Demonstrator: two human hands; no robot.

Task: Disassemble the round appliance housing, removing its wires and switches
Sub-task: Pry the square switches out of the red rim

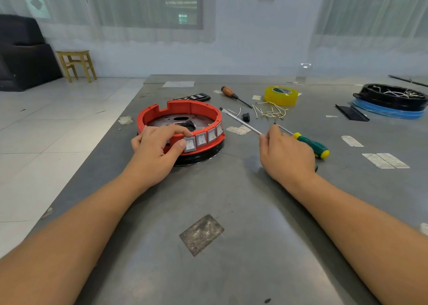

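Head view: I look down on a grey metal surface (231, 189) where the round red housing (180, 110) sits left of centre on a black base, its near wall lined with four white rocker switches (201, 139). My left hand (157, 145) rests on the near rim, index finger curled over the top edge and thumb pressing the front beside the nearest switch, so it grips the housing. My right hand (284, 151) pinches the steel shaft of a flat screwdriver (240, 122), blade pointing toward the housing; its handle is hidden under my palm.

A green-and-yellow screwdriver (310, 143) lies just beside that hand. Farther back lie loose pale wires (271, 112), a small black part (246, 117), a wooden-handled screwdriver (234, 96) and a yellow tape roll (281, 95).

I judge the housing to be light, stiff moulded plastic, smooth enough to slide on bare metal, so it wants holding by the rim. The switches look snapped in; prying at their edges could crack the wall.
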